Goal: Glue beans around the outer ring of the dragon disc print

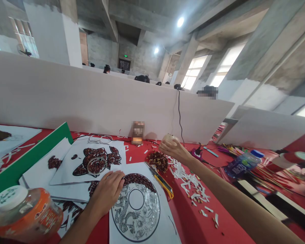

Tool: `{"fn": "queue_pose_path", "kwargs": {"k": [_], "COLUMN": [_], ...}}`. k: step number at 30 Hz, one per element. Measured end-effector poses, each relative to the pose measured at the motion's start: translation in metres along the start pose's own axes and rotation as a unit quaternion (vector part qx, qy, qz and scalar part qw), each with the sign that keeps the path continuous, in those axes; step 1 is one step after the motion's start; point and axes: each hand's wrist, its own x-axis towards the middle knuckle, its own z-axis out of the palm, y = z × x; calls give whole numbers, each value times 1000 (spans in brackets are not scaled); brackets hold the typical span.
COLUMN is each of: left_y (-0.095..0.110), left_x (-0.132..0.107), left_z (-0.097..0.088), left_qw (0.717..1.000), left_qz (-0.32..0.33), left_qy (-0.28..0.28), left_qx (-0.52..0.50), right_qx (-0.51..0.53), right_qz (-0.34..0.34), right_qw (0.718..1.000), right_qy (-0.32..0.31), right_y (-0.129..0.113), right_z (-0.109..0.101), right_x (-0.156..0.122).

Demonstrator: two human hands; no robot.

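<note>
My left hand lies flat with its fingers stretched out, at the upper left edge of a round dragon pattern on white paper. Dark red beans cover the top arc of that pattern. Farther forward, my right hand has its fingers curled at a pale rounded object, whose kind I cannot make out. A heap of small reddish-brown seeds or beans sits just below the right hand. Between the heap and the pattern lies a yellow-handled craft knife.
Bean-covered picture sheets lie at left, with a clear ring on one. An orange-labelled jar stands front left by a green board. White scraps, a plastic bottle and a white partition are around.
</note>
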Motion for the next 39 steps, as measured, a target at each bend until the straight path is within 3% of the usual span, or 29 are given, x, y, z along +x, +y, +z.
{"fn": "queue_pose_path", "kwargs": {"k": [4, 11, 14, 27, 33, 39], "left_y": [0, 1, 1, 0, 0, -1], "left_x": [-1, -1, 0, 0, 0, 0], "left_z": [1, -1, -2, -1, 0, 1], "left_qw": [1000, 1000, 1000, 1000, 1000, 1000], "left_qz": [0, 2, 2, 3, 0, -2], "left_qy": [7, 6, -6, -9, -4, 14], "left_qx": [3, 7, 8, 10, 8, 10], "right_qx": [-35, -139, -157, -71, -60, -115], "right_qz": [-11, -64, -69, 56, 0, 9], "right_qw": [999, 985, 982, 995, 996, 991], "right_qy": [8, 83, 80, 50, 58, 73], "right_y": [-2, -1, -2, -3, -5, -18], "right_z": [-3, -1, 1, -5, -11, -5], "right_x": [2, 2, 0, -7, -2, 6]}}
